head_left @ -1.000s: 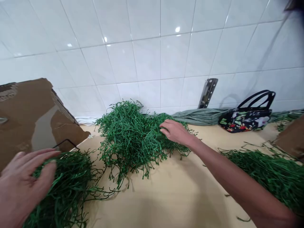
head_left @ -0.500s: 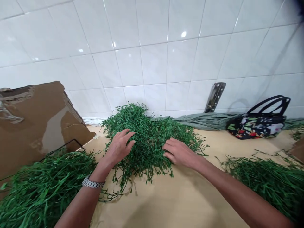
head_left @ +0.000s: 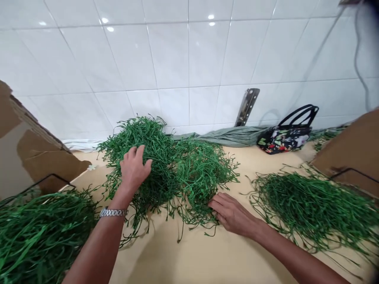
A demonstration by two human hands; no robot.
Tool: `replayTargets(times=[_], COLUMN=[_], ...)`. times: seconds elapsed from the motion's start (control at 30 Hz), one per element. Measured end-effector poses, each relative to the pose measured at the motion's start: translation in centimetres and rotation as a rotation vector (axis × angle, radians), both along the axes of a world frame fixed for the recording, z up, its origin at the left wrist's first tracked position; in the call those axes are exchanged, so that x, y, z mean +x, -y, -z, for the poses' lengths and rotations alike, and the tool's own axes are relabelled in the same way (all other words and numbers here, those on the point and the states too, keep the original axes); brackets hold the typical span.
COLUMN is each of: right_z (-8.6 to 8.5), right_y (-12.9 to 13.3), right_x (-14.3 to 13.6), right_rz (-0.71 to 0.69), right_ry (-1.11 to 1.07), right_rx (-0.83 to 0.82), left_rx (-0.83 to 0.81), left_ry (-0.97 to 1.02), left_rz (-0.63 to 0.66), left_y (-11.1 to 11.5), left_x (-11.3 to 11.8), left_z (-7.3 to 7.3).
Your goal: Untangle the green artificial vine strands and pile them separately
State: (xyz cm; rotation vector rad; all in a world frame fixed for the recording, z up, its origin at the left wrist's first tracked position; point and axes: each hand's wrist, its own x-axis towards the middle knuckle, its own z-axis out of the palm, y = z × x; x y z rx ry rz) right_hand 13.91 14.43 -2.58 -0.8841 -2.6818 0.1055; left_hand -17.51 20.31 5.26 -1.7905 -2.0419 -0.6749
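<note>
Green mound (head_left: 158, 157) under the left hand (head_left: 133, 167), green clump (head_left: 201, 167) at the right hand (head_left: 229, 213)

Left hand spread, back up, thumb well apart from the fingers, laid over the near left part of the mound and not closed around any strands in view. Right hand curled, thumb tucked below and mostly hidden, fingertips among strands at the near right edge of the clump; cannot tell whether pinching some or only touching.

Between the hands, mound and clump running together, with thin ends trailing toward the near side over the pale tabletop (head_left: 183, 260). Around the left wrist, a metal link band (head_left: 114, 212).

Nearer and left of the left hand, a darker leafy pile (head_left: 35, 236); farther left, torn brown cardboard (head_left: 44, 154), with a small white flower shape (head_left: 92, 167) just beside its corner. Right of the right hand, well apart from the clump, a long-stemmed bundle (head_left: 316, 205).

Beyond both hands, grey-green cloth (head_left: 233, 137) along the foot of a white tiled wall (head_left: 174, 59). Beyond and right of the right hand, a perforated metal strip (head_left: 248, 107), tilted, and an upright floral bag (head_left: 286, 140).
</note>
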Motion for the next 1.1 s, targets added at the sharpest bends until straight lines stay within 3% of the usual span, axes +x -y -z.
replayTargets(times=[0.1, 0.23, 0.33, 0.43, 0.57, 0.67, 0.73, 0.87, 0.97, 1.1], right_z=[-0.4, -0.3, -0.2, -1.1, -4.3, -7.1, -8.3, -8.5, -7.8, -7.2], right_y=[0.2, 0.4, 0.5, 0.9, 0.5, -2.2, -4.9, -9.1, -9.9, -9.1], right_x=[0.1, -0.1, -0.3, 0.1, 1.3, 1.6, 1.1, -0.2, -0.1, 1.4], right_rz=[0.022, 0.028, 0.023, 0.0, 0.012, 0.243, 0.451, 0.596, 0.602, 0.563], right_ry=[0.035, 0.021, 0.011, -0.032, -0.31, -0.46, -0.377, -0.055, -0.078, -0.186], right_rx=[-0.005, -0.019, -0.015, 0.016, 0.165, 0.312, 0.282, 0.012, -0.005, -0.016], left_rx=[-0.115, -0.131, -0.078, -0.081, -0.186, -0.233, -0.169, -0.083, -0.089, -0.015], left_ry=[0.196, 0.316, 0.319, 0.288, 0.093, -0.126, -0.182, -0.196, -0.197, -0.363], left_rz=[-0.019, 0.1, 0.249, 0.348, 0.393, 0.27, 0.234, 0.201, 0.227, 0.378], left_y=[-1.7, -2.8, -1.9, -0.2, 2.1, 3.3, 4.1, 5.8, 7.0, 8.1], left_x=[-0.1, 2.2, 5.3, 7.6, 8.1, 8.0, 8.3, 9.1, 9.5, 10.8], left_z=[-0.3, -1.2, -2.2, -2.0, 0.4, 1.9, 2.1, 1.3, 0.6, 0.4])
